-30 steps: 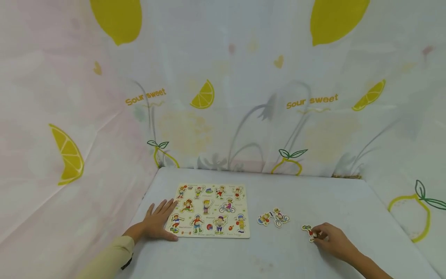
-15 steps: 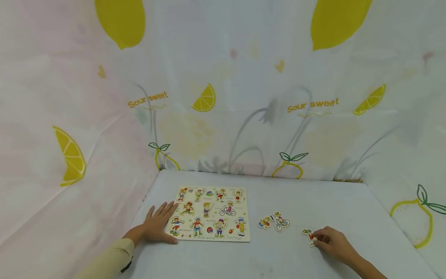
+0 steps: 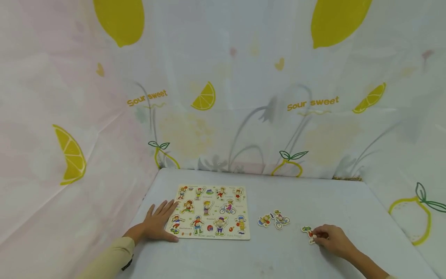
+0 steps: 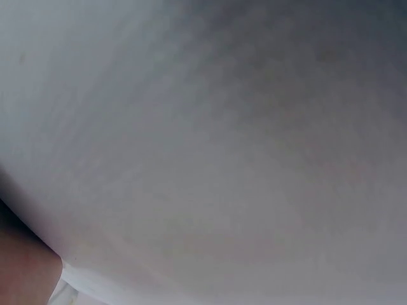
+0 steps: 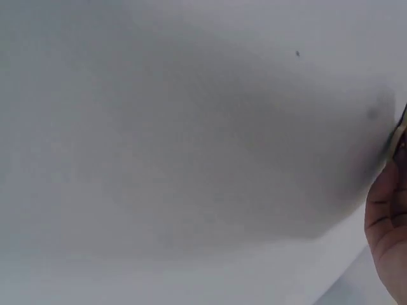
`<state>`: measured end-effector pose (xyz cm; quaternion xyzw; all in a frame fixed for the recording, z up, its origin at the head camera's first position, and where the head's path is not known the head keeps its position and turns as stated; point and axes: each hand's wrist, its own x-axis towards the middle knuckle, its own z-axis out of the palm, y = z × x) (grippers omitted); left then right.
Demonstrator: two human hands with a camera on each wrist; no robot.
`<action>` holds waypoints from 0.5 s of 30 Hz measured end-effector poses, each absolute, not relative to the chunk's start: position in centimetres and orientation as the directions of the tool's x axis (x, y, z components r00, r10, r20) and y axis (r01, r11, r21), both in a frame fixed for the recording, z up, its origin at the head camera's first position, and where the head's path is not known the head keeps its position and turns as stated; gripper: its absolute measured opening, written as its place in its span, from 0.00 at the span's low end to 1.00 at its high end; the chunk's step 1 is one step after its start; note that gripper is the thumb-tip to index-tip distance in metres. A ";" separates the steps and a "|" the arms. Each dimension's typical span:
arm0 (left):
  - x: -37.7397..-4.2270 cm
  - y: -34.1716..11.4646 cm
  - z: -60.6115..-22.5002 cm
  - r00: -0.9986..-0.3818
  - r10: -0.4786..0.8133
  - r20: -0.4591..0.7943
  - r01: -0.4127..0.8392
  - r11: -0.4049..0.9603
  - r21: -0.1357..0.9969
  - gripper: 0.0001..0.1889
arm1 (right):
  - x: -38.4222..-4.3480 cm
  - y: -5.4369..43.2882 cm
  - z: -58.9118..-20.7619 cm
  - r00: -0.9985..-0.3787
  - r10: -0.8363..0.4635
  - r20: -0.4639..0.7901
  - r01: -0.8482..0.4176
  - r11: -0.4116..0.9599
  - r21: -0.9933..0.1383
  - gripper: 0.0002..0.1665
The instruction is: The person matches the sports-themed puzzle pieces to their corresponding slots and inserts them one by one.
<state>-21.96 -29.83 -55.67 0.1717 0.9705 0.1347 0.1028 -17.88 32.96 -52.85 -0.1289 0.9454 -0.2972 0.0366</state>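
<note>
A cream puzzle board with printed sports figures lies left of the table's middle. My left hand rests flat with fingers spread at its left edge, fingertips touching it. Well to the right of the board, my right hand pinches a puzzle piece of a figure in red with green at one end; fingers cover part of it. Between board and right hand lie a bicycle-rider piece and another figure piece, close together. In the right wrist view, part of the right hand shows at the right edge.
The white-covered table has a fabric backdrop with lemon prints behind it and on both sides. The left wrist view shows mostly blurred white tablecloth.
Almost nothing differs on the table; the head view tilts slightly. The right hand keeps its pinch on the puzzle piece, and the left hand stays at the board's edge.
</note>
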 end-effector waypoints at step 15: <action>-22.5 -30.4 -56.9 -0.925 0.367 -0.096 0.326 0.899 0.294 0.71 | -21.7 26.2 -45.5 -0.907 -0.345 0.243 -0.422 0.755 -0.502 0.07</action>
